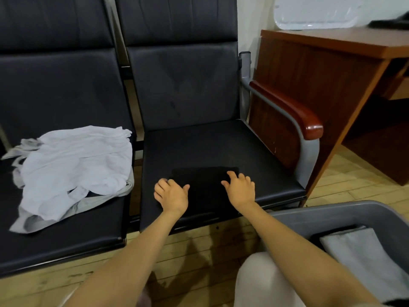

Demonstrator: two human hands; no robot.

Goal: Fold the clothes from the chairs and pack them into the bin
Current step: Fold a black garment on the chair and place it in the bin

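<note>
Dark padded chairs (183, 85) are standing in a row on wooden flooring. A flat, folded black cloth garment (205, 189) is lying at the front of the right seat, its long axis running left to right. The left-hand grip (171, 193) is curling round its left edge, thumb on top. The right-hand grip (240, 188) is resting spread-fingered on its right end, nearer the grey plastic bin (309, 214) waiting lower right.
</note>
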